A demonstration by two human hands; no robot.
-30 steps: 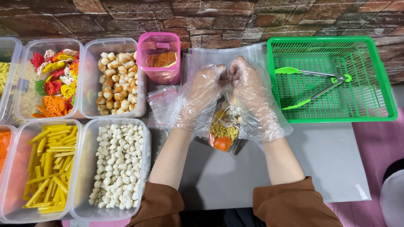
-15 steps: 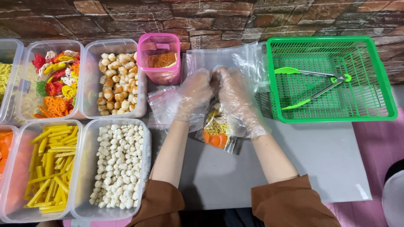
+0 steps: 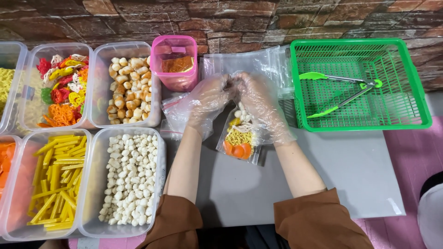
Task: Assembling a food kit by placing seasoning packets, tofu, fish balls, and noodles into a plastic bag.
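Both my hands wear thin clear plastic gloves. My left hand [image 3: 208,99] and my right hand [image 3: 258,99] meet at the top edge of a small clear plastic bag [image 3: 239,140] that lies on the grey tabletop [image 3: 332,175]. Each hand pinches the bag's mouth. The bag holds orange slices, yellow noodles and pale round balls. A stack of empty clear bags [image 3: 251,62] lies just behind my hands.
Clear tubs at the left hold white balls [image 3: 129,177], yellow sticks [image 3: 55,180], beige puffs [image 3: 127,87] and mixed coloured crackers [image 3: 62,92]. A pink container [image 3: 175,62] stands behind. At the right, a green basket [image 3: 369,121] holds green-tipped tongs [image 3: 344,90].
My hands have lowered the filled bag from a raised position down onto the table and drawn closer together at its top edge.
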